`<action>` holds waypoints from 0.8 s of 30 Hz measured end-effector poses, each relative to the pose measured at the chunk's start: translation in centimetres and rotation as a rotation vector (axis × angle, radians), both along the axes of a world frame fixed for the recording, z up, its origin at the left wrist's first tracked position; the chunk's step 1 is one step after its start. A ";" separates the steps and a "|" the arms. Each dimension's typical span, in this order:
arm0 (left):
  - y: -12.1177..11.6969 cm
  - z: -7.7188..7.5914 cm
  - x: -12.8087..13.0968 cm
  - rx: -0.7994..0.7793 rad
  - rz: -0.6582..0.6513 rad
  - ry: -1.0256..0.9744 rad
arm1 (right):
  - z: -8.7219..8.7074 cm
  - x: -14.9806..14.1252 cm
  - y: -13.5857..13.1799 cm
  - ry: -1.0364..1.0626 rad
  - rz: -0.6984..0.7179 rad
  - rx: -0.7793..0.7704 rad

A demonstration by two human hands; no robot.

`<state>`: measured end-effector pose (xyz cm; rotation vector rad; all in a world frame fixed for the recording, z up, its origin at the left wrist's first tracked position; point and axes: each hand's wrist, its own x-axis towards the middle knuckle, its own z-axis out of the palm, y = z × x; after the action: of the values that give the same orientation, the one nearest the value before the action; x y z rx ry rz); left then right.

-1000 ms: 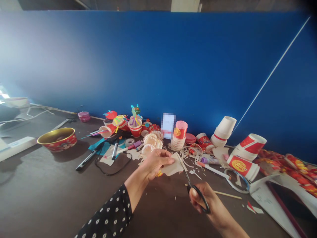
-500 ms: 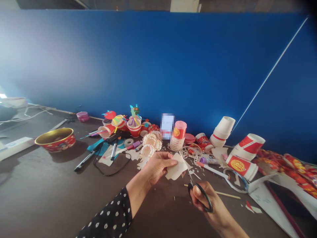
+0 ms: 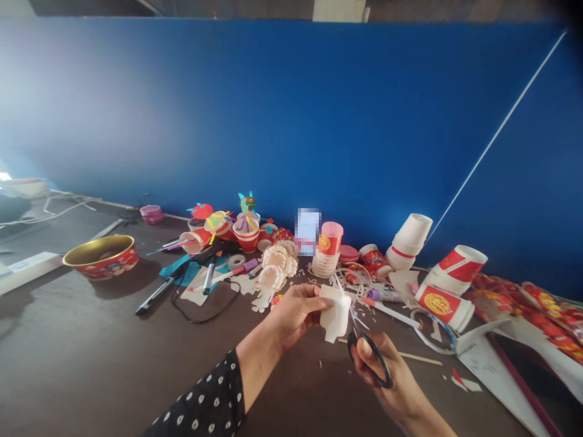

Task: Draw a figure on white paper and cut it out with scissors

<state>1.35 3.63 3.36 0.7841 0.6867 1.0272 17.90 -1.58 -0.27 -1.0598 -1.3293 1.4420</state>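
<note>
- Cutting under way: an off-white paper piece (image 3: 336,314) pinched and held upright in the left hand (image 3: 295,312), thumb and fingers closed on it.
- Black-handled scissors (image 3: 381,365) gripped in the right hand (image 3: 385,370), with thumb and fingers through the loops and the thin blades angled up toward the paper's right edge.
- Blades either touching that edge or just beside it; probably touching, though hard to confirm, as the steel is thin and pale against the paper.
- Both hands close together, low in the middle of the view, above the dark desk (image 3: 68,364); paper piece between them, right against the left hand and just above the scissors.
- Black sleeve with white dots (image 3: 204,397) on the left forearm.
- Small paper scraps (image 3: 359,321) scattered over the desk around and ahead of the hands; a wooden skewer (image 3: 419,358) lying just past the right hand.
- Directly ahead of the left hand: fluted paper rosettes (image 3: 276,261), with a tape roll (image 3: 235,261) and a marker (image 3: 209,276) beyond them to the left.
- Farther off along the blue partition (image 3: 273,109): a gold-lined red bowl (image 3: 100,256) at left, white paper cups (image 3: 410,240) nested on their sides at right.
</note>
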 end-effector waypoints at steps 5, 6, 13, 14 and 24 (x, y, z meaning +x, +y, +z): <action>-0.3 -0.1 0.3 0.004 -0.047 -0.024 | -0.2 0.0 0.0 0.056 -0.045 0.012; -0.3 0.0 0.2 0.009 -0.059 -0.025 | -0.2 0.0 0.0 0.058 -0.040 0.014; 0.0 0.5 -0.3 0.129 0.043 0.070 | 0.3 0.0 0.1 -0.048 0.058 0.032; 0.1 0.5 -0.4 0.127 0.055 0.081 | 0.4 0.0 0.1 -0.052 0.059 0.033; 0.0 0.1 -0.3 0.056 0.007 0.021 | -0.1 -0.1 -0.2 0.077 0.058 0.029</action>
<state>1.02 3.61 3.43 0.8423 0.6813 1.0495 17.76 -1.73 -0.35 -0.9444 -1.3309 1.4871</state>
